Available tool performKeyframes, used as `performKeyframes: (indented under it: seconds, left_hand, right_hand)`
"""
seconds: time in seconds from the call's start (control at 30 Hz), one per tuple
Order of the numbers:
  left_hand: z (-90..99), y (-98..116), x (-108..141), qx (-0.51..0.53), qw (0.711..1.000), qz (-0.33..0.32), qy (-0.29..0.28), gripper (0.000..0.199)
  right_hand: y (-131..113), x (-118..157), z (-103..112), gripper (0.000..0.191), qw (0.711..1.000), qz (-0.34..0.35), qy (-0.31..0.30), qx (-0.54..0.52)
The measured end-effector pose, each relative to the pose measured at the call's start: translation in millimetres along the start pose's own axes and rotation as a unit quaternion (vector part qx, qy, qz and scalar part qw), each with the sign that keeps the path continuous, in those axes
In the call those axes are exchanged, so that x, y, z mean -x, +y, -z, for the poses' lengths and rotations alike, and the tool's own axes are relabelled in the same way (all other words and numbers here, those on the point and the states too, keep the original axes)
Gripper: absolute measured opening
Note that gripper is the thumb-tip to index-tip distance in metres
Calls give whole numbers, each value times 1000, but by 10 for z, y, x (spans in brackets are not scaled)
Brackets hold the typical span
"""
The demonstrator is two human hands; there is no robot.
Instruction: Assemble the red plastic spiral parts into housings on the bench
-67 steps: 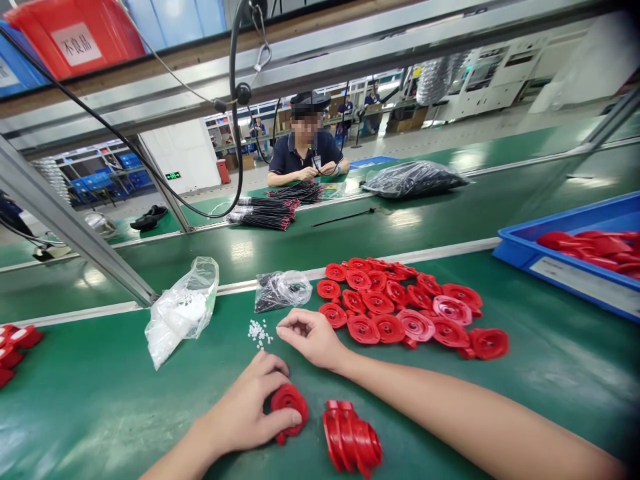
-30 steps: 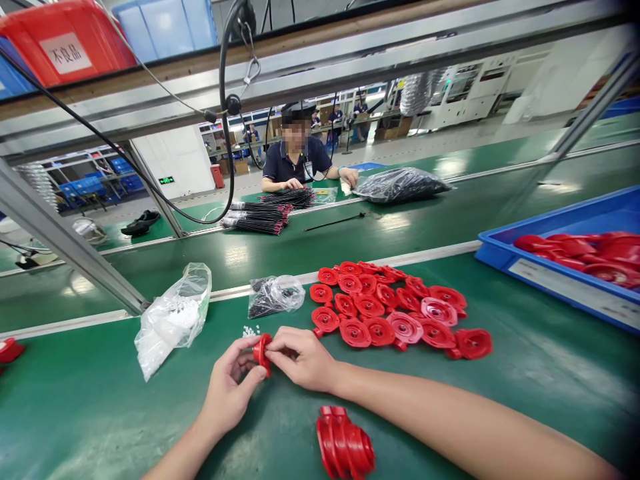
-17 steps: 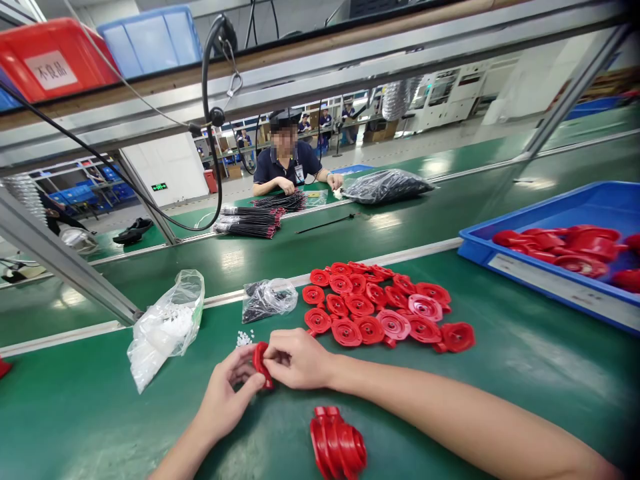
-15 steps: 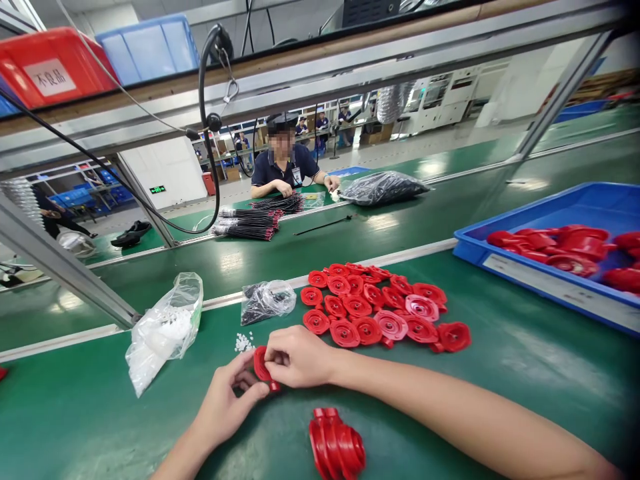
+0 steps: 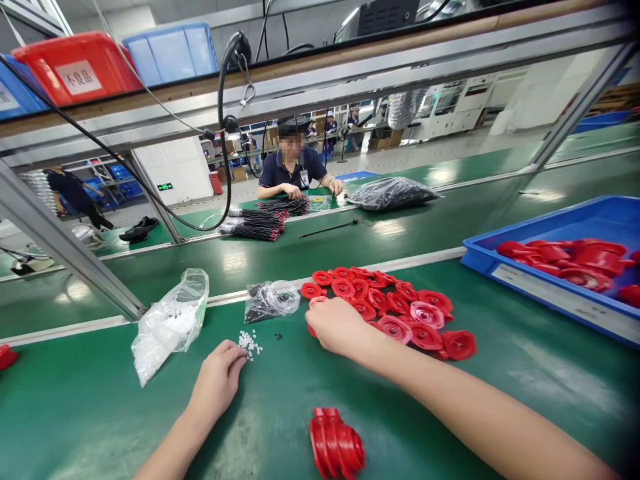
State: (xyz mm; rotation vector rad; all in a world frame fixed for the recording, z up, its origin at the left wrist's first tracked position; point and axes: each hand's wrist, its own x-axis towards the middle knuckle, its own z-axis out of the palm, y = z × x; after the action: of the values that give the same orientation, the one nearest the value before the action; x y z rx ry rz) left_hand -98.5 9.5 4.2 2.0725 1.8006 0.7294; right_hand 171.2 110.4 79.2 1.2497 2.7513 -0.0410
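My left hand (image 5: pixel 217 377) rests on the green table, thumb and fingers pinched together at the edge of a small pile of white plastic pieces (image 5: pixel 250 342). Anything between those fingertips is too small to make out. My right hand (image 5: pixel 337 327) is closed on a round red plastic part (image 5: pixel 311 331) at the left side of a group of similar red parts (image 5: pixel 425 335); my fingers hide most of it. Close to me lies a nested stack of red parts (image 5: pixel 337 443). Tiny dark bits (image 5: pixel 279 337) lie to the right of the white pile.
A clear bag of white pieces (image 5: pixel 173 327) and a bag of black pieces (image 5: pixel 273 300) lie behind my left hand. On the right, a blue tray (image 5: pixel 550 293) holds more red parts. Across the bench sits a co-worker (image 5: pixel 293 163) with bundled black wires (image 5: pixel 255 223).
The red part between my hands has left that spot. My right hand has moved right and away from me to the group; my left hand has moved to the white pile. The view has shifted slightly.
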Motion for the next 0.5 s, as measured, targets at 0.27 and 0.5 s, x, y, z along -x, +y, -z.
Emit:
performKeyframes:
  seconds: [0.27, 0.5]
  left_hand:
    - [19, 11, -18, -33, 999, -3, -21, 27]
    - [32, 12, -23, -11, 999, -14, -34, 25]
  right_hand:
    - [-337, 16, -237, 34, 995, 97, 1, -20]
    - [-326, -72, -360, 30, 994, 108, 8, -19]
